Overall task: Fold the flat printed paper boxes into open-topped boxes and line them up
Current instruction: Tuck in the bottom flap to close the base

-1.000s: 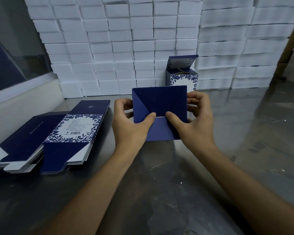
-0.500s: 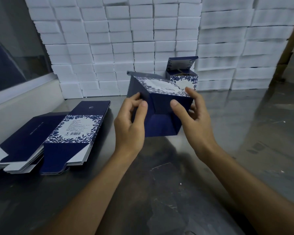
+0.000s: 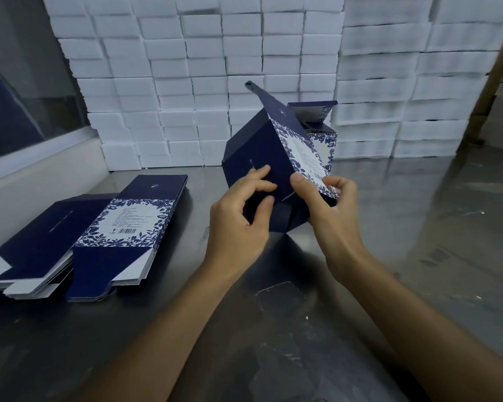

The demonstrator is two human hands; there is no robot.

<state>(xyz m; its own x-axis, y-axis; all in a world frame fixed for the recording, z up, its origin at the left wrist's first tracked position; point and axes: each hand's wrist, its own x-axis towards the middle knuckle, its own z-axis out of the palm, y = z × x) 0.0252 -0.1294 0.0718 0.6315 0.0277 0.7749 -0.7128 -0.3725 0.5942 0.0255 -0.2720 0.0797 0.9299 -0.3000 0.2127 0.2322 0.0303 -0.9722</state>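
A folded navy box (image 3: pixel 262 152) with a blue-and-white floral side is tilted above the metal table (image 3: pixel 302 329), its lid flap pointing up and away. My left hand (image 3: pixel 240 221) grips its lower left corner, fingers on the dark face. At the box's lower right edge my right hand (image 3: pixel 328 207) pinches the floral panel. Behind it stands a finished open-topped box (image 3: pixel 330 140), partly hidden. Two stacks of flat printed boxes (image 3: pixel 122 236) lie at the left.
A wall of stacked white foam blocks (image 3: pixel 215 68) closes off the back of the table. A glass pane with a pale ledge (image 3: pixel 35 169) runs along the left side. A brown post (image 3: pixel 497 74) stands at the far right.
The box's closed bottom faced me a second ago. Both hands have since turned it, so its floral side now faces right and its lid flap points up.
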